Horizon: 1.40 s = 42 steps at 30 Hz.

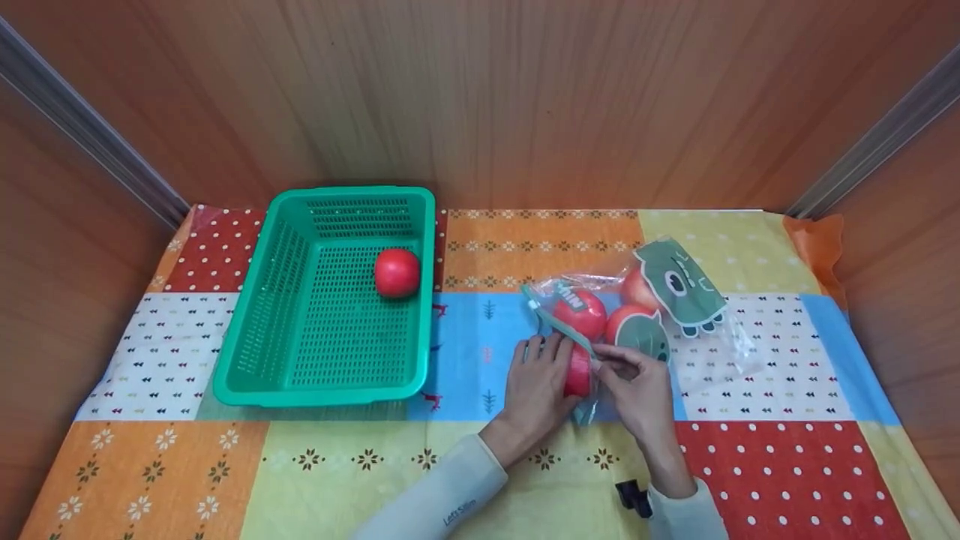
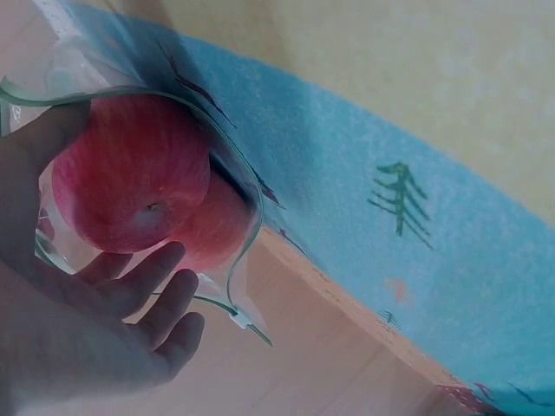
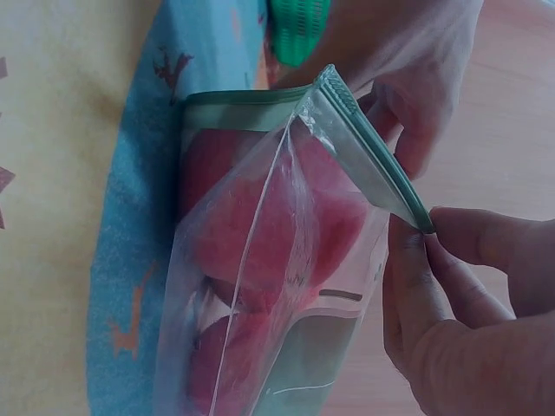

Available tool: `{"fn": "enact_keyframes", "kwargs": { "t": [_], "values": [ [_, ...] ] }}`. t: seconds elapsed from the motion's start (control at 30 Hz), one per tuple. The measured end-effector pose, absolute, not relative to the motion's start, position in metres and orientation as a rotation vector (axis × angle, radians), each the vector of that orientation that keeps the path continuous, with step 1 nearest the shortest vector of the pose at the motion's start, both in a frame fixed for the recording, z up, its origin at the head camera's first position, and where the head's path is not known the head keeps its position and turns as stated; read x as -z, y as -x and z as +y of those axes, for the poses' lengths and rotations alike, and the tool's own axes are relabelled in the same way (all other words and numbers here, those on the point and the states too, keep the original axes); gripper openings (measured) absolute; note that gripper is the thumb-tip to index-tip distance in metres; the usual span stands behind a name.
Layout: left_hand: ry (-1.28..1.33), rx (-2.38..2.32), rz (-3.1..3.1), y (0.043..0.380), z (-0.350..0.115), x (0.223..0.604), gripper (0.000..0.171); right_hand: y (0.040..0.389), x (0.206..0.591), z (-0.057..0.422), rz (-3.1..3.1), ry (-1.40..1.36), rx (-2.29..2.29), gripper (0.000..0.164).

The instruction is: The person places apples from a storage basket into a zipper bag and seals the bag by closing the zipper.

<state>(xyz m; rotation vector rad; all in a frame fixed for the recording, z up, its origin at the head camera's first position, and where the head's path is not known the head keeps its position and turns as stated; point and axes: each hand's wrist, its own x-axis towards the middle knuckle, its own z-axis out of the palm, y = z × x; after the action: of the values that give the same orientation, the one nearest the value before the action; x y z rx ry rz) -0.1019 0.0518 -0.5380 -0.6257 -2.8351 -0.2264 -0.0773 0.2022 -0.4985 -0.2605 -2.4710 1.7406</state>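
A clear zip bag (image 1: 720, 360) with green cartoon prints lies on the right of the cloth, several red apples inside it. At its open mouth my left hand (image 1: 536, 379) grips a red apple (image 2: 130, 178), thumb on one side and fingers curled at the other. Behind that one, a second apple (image 2: 217, 225) shows deeper in the bag. My right hand (image 3: 468, 303) pinches the bag's green zip edge (image 3: 381, 156) between thumb and fingers, holding the mouth apart. Left of the hands stands a green basket (image 1: 225, 367) with one red apple (image 1: 397, 273) in it.
A patchwork-patterned cloth (image 1: 337, 487) covers the table. Wooden panels (image 1: 495, 97) enclose it at the back and both sides. By the right sleeve lies a small black object (image 1: 634, 496). The zip slider (image 2: 241, 319) sits near one end of the bag's mouth.
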Motion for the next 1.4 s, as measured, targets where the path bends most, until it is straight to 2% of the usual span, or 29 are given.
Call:
{"fn": "enact_keyframes", "kwargs": {
  "t": [0.27,0.57,0.93,1.4],
  "values": [
    [0.659,0.414,-2.805,0.101,0.050,0.541,0.082,0.076,0.498,0.203,-2.475,0.268,-1.759,0.028],
    [0.657,0.298,-2.746,0.100,0.054,0.541,0.072,0.077,0.500,0.203,-2.448,0.262,-1.769,0.026],
    [0.593,0.563,-2.873,0.098,0.048,0.540,0.088,0.076,0.500,0.203,-2.449,0.251,-1.773,0.027],
    [0.593,0.600,-2.860,0.103,0.058,0.541,0.072,0.077,0.500,0.202,-2.469,0.299,-1.757,0.028]
  ]
}}
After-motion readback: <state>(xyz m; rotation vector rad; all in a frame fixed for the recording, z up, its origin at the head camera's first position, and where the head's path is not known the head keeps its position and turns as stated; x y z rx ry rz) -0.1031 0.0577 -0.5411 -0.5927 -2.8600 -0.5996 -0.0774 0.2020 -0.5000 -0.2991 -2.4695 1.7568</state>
